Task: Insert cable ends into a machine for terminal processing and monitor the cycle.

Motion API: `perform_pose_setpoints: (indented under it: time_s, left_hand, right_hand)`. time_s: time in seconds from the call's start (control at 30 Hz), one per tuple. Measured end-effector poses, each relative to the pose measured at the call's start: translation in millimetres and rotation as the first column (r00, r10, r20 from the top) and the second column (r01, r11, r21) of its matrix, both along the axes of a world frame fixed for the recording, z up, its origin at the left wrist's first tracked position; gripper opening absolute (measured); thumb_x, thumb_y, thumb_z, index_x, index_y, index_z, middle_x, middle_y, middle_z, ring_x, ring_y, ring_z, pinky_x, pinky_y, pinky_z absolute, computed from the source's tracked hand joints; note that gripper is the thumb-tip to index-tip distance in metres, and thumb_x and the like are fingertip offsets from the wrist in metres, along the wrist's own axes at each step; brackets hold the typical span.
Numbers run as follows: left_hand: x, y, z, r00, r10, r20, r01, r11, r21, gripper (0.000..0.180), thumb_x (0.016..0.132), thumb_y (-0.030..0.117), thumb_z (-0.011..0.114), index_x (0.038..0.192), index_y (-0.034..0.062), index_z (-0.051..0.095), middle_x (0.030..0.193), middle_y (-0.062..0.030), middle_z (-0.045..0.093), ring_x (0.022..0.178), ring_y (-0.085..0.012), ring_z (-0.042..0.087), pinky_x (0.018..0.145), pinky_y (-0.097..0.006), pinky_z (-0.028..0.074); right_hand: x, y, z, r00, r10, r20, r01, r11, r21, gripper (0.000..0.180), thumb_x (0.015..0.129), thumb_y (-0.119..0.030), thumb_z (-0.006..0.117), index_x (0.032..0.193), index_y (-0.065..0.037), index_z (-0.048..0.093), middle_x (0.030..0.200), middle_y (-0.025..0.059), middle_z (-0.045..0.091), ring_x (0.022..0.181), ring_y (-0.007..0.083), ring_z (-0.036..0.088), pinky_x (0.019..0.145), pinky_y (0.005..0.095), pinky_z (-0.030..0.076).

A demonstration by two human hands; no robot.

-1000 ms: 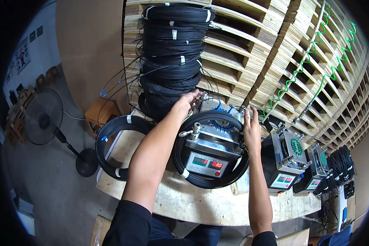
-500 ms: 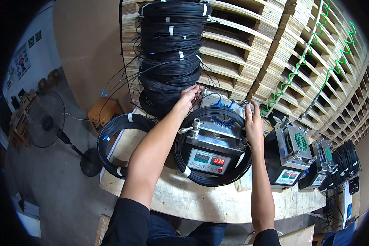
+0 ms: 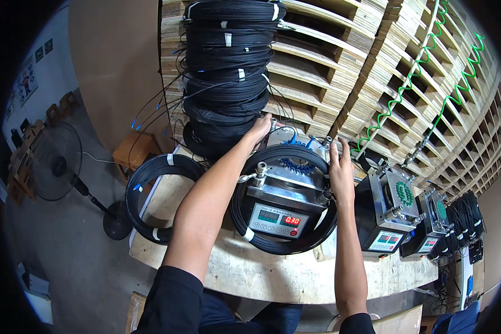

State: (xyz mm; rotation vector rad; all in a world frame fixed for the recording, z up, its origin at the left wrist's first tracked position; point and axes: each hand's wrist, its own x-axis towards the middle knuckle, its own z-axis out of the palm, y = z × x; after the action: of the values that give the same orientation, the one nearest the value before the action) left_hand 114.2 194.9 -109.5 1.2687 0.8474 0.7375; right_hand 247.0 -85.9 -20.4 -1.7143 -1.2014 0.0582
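Note:
A polishing machine (image 3: 284, 192) with a metal top and a lit front panel stands in front of me on the table. A coil of black cable (image 3: 312, 245) hangs around it, and blue connectors (image 3: 298, 166) ring its top fixture. My left hand (image 3: 260, 129) reaches to the machine's far left corner, its fingers closed at a metal clamp knob (image 3: 273, 123); the fingertips are partly hidden. At the far right corner, my right hand (image 3: 341, 172) has its fingers stretched and apart, beside another clamp knob (image 3: 327, 142). A clamp with a lever (image 3: 256, 175) sits at the near left corner.
A tall stack of black cable coils (image 3: 225, 83) rises behind my left hand. Another coil (image 3: 133, 203) lies at the table's left. Two similar machines (image 3: 387, 211) stand to the right. Stacked wooden pallets (image 3: 306, 61) line the back; a fan (image 3: 58, 167) stands on the left floor.
The whole view has shifted slightly, with things sitting a little farther left. My left hand's fingers have turned a little at the far left knob. My right hand stays by the far right knob.

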Motion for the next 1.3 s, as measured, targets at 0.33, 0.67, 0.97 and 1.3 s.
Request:
perform_pose_setpoints:
  time_s: [0.33, 0.67, 0.97, 1.3]
  left_hand:
    - [-142.4, -120.4, 39.6, 0.898, 0.382, 0.218, -0.411, 0.554, 0.723, 0.027, 0.106, 0.022, 0.054, 0.110, 0.0030, 0.072, 0.098, -0.0057, 0.071, 0.081, -0.0137, 0.062, 0.073, -0.026, 0.049]
    - [-172.3, -238.4, 36.8, 0.915, 0.400, -0.059, 0.007, 0.130, 0.991, 0.018, 0.100, 0.012, 0.062, 0.113, 0.0003, 0.059, 0.096, -0.0185, 0.067, 0.089, -0.0344, 0.068, 0.076, -0.043, 0.053]
    - [-166.1, -257.9, 40.4, 0.828, 0.530, -0.183, 0.007, 0.315, 0.949, 0.020, 0.109, 0.022, 0.046, 0.107, 0.0026, 0.050, 0.079, -0.0229, 0.068, 0.074, -0.0427, 0.069, 0.057, -0.050, 0.051]
    - [-118.6, -274.0, 40.9, 0.999, 0.046, -0.006, -0.031, 0.765, 0.643, 0.020, 0.104, 0.014, 0.056, 0.109, -0.0018, 0.045, 0.073, -0.0182, 0.068, 0.064, -0.0301, 0.069, 0.057, -0.038, 0.050]
  right_hand:
    - [-5.4, 20.4, -12.5, 0.997, 0.071, -0.001, -0.071, 0.995, 0.069, 0.059, 0.106, -0.045, 0.049, 0.145, 0.000, 0.048, 0.134, 0.0322, 0.060, 0.127, 0.0458, 0.058, 0.106, 0.0450, 0.044]
    - [-4.1, 14.4, -9.1, 0.997, 0.074, 0.024, -0.075, 0.995, 0.060, 0.056, 0.107, -0.041, 0.052, 0.143, 0.001, 0.049, 0.134, 0.0293, 0.062, 0.128, 0.0414, 0.059, 0.106, 0.0413, 0.044]
    - [1.8, 14.4, -12.4, 0.998, 0.070, 0.002, -0.070, 0.997, 0.019, 0.057, 0.106, -0.045, 0.049, 0.145, -0.003, 0.049, 0.136, 0.0292, 0.060, 0.128, 0.0439, 0.058, 0.106, 0.0439, 0.044]
    - [3.3, 13.8, -16.0, 0.999, 0.048, 0.009, -0.049, 0.998, 0.034, 0.060, 0.105, -0.049, 0.050, 0.147, -0.006, 0.047, 0.106, 0.0326, 0.070, 0.110, 0.0467, 0.066, 0.096, 0.0463, 0.048]
